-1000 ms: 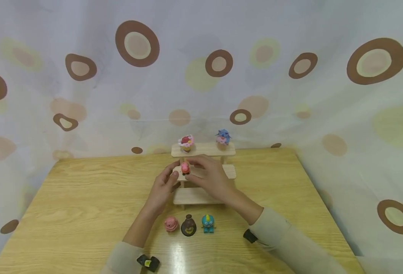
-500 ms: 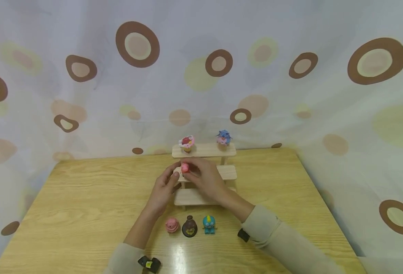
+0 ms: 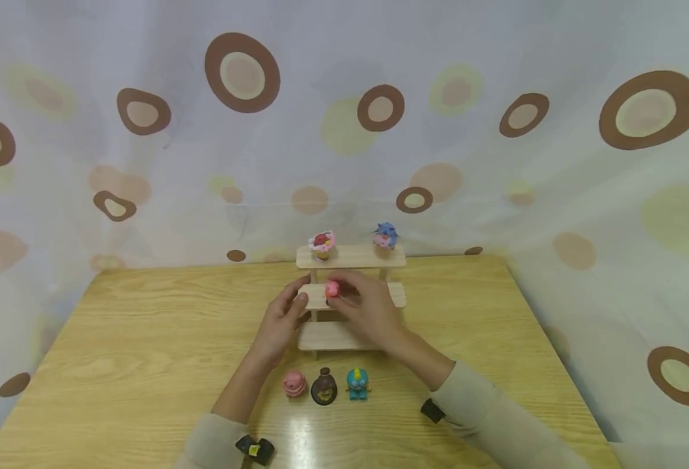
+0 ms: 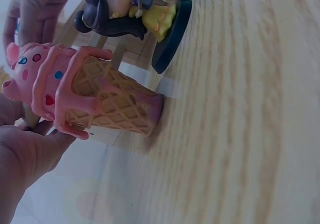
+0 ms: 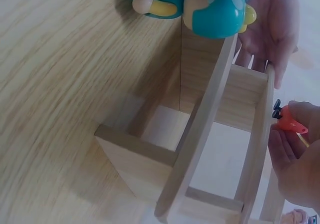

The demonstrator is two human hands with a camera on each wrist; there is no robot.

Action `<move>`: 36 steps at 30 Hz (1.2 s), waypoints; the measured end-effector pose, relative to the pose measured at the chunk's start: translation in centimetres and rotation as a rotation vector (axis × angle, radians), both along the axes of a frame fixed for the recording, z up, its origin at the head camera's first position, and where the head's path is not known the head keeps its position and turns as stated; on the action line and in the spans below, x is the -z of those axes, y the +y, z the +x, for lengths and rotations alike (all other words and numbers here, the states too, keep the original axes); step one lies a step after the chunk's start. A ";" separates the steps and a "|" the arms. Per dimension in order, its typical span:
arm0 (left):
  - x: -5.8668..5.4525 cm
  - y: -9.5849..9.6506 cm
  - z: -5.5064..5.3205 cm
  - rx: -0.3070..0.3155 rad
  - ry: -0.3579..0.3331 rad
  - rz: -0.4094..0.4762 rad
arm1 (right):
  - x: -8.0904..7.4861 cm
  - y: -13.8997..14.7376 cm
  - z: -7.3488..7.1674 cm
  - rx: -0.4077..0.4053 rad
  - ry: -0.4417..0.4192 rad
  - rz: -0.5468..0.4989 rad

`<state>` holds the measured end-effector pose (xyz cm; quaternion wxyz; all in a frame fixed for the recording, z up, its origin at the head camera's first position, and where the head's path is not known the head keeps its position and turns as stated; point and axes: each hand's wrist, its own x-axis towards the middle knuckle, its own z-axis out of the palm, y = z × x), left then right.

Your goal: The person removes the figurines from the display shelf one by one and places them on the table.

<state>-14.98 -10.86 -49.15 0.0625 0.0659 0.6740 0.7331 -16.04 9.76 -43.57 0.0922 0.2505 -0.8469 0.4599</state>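
Right hand (image 3: pixel 372 309) pinches the red toy (image 3: pixel 332 288) over the middle tier (image 3: pixel 398 294) of the stand (image 3: pixel 323 335), contact unclear on my feed. I judge it light, stiff, slightly slippery, best held round the body. At nine o'clock, my left hand (image 3: pixel 279 319) grips the stand.

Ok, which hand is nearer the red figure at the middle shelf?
Right. The right hand pinches the red figure; the left hand is to its left, holding the left end of the middle shelf, apart from the figure.
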 end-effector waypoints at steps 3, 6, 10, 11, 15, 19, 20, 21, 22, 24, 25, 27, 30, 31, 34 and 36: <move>0.0 0.2 -0.1 0.003 -0.001 0.001 | -0.2 0.8 0.3 0.022 0.006 0.010; 0.0 0.4 -0.2 0.011 0.003 0.006 | -0.2 1.7 0.7 0.033 0.001 -0.007; -0.1 0.6 -0.2 0.015 0.013 0.000 | -0.3 2.7 1.3 0.033 -0.006 -0.024; -0.1 0.6 -0.2 0.012 0.013 -0.002 | -0.3 3.0 1.4 0.031 -0.005 -0.019; -0.2 0.5 -0.3 0.010 0.015 -0.010 | -0.3 3.9 2.0 0.029 0.011 0.027; -0.2 0.4 -0.3 0.024 0.019 -0.002 | -0.2 4.8 2.5 0.033 0.024 0.040; -0.2 0.4 -0.3 0.024 0.019 -0.001 | -0.2 5.1 2.6 0.033 0.023 0.037; -0.2 0.4 -0.3 0.022 0.018 -0.001 | -0.2 5.4 2.7 0.030 0.027 0.031; -0.2 0.4 -0.3 0.020 0.018 0.001 | -0.1 5.6 2.8 0.028 0.028 0.028; -0.2 0.4 -0.3 0.015 0.019 0.001 | -0.1 6.1 3.0 0.022 0.025 0.022; -0.2 0.4 -0.2 0.014 0.019 0.000 | 0.0 6.4 3.2 0.020 0.022 0.022; -0.2 0.5 -0.2 0.009 0.018 -0.001 | 0.1 6.9 3.5 0.018 0.023 0.030; -0.1 0.4 -0.1 0.005 0.015 0.000 | 0.3 7.7 4.1 0.023 0.005 0.047; 0.0 0.4 -0.1 0.004 0.014 -0.002 | 0.5 8.0 4.3 0.026 -0.001 0.056; 0.1 0.3 -0.1 0.003 0.013 -0.003 | 0.9 8.8 5.0 0.028 -0.022 0.077; 0.1 0.2 -0.1 0.003 0.012 -0.004 | 1.3 9.2 5.3 0.019 -0.026 0.085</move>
